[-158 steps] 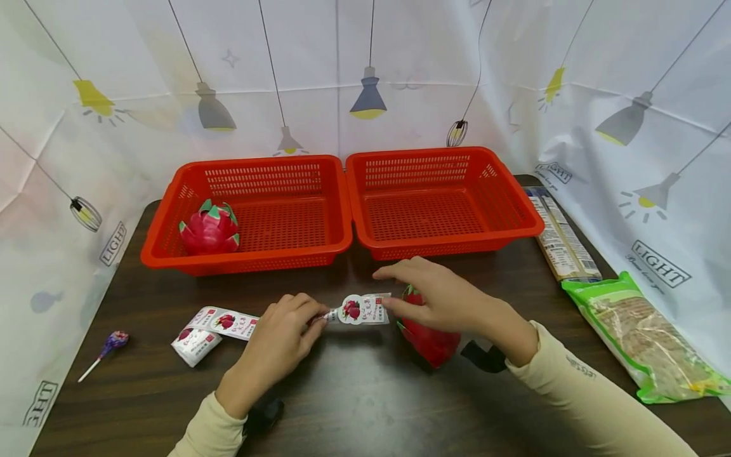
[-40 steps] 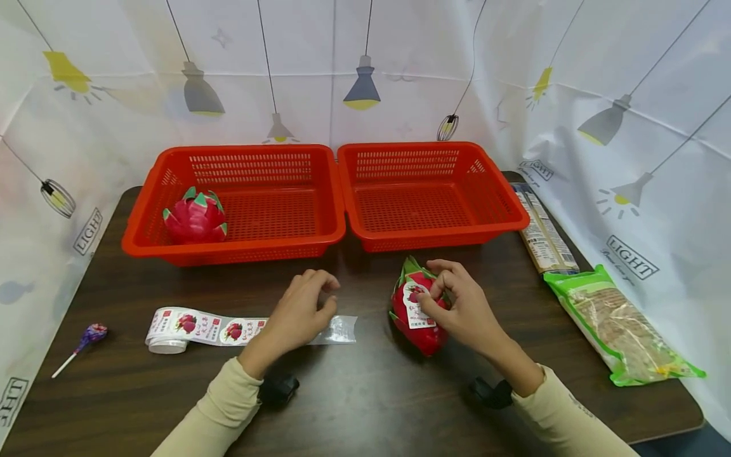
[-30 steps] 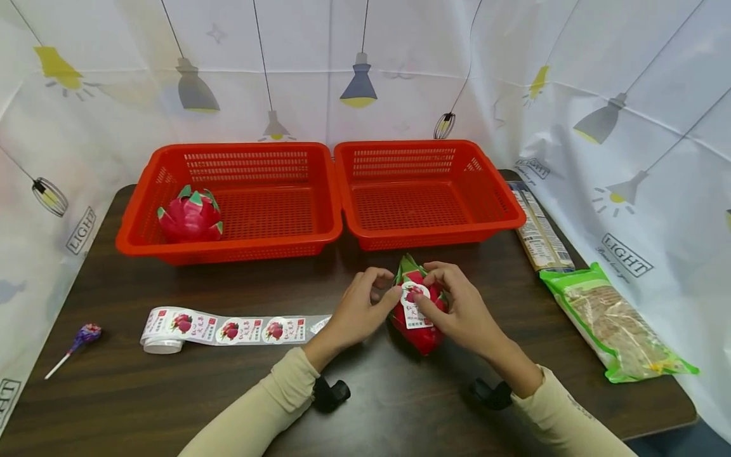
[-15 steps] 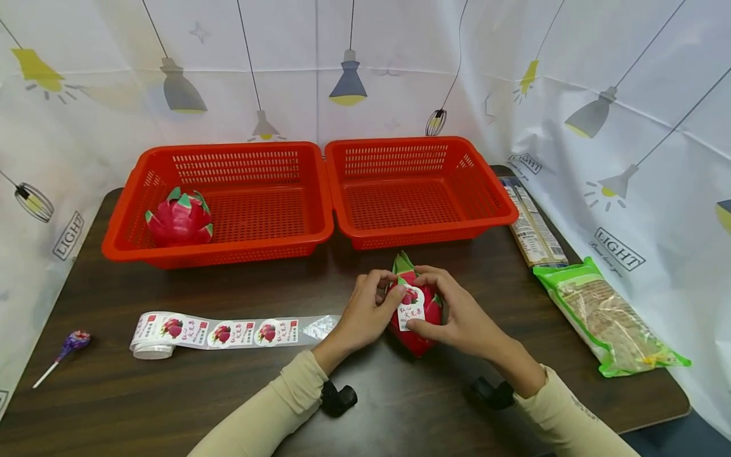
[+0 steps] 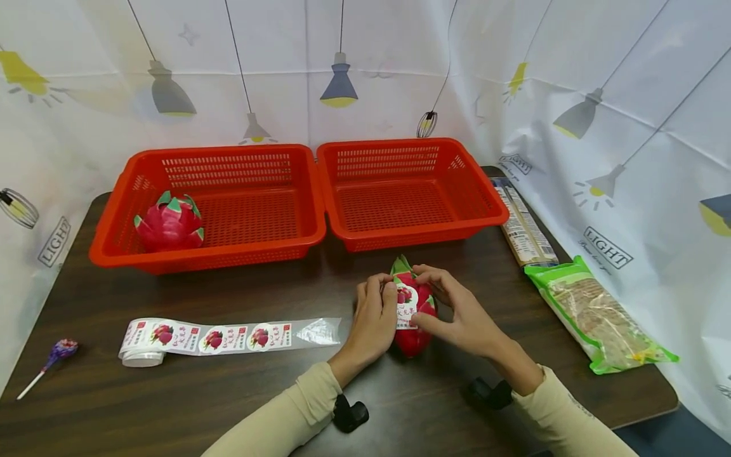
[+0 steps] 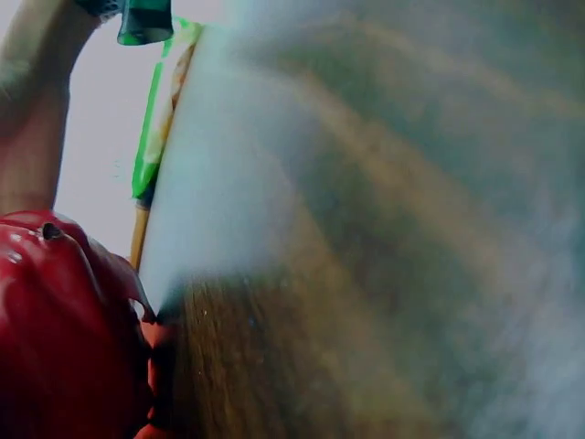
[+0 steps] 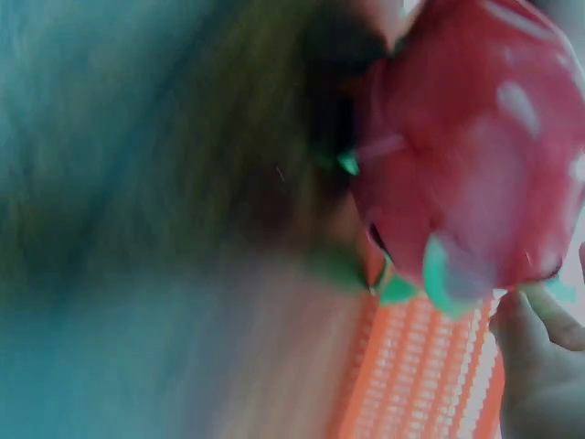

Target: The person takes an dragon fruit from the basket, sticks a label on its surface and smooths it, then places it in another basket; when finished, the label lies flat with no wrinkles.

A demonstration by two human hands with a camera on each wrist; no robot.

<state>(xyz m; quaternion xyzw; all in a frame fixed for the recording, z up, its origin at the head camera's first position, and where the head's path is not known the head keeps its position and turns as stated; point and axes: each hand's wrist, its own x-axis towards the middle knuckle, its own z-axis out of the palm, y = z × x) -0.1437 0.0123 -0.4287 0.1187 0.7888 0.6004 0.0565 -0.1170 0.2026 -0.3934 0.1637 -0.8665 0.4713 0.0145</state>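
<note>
A red dragon fruit [image 5: 412, 341] with green leaf tips lies on the table between both hands in the head view. On its upper face is a white sticker [image 5: 406, 308] printed with a dragon fruit. My left hand [image 5: 370, 324] holds the left side, its thumb at the sticker's edge. From the right, my right hand [image 5: 462, 317] grips the fruit, thumb by the sticker's lower corner. The hands hide parts of the fruit's sides. Its glossy skin fills part of both wrist views, which are largely blurred.
A sticker roll [image 5: 143, 357] with its strip unrolled lies left of the hands, beside a lollipop [image 5: 56, 355]. Two red baskets stand behind: the left basket [image 5: 240, 252] holds another dragon fruit [image 5: 169, 225], then the right basket [image 5: 422, 233]. A green-edged bag [image 5: 599, 317] and a flat package [image 5: 525, 225] lie right.
Earlier the sticker was at the strip's end by the left hand; now it is on the dragon fruit. My left hand has left the strip and come to the fruit, its fingers now flatter along it.
</note>
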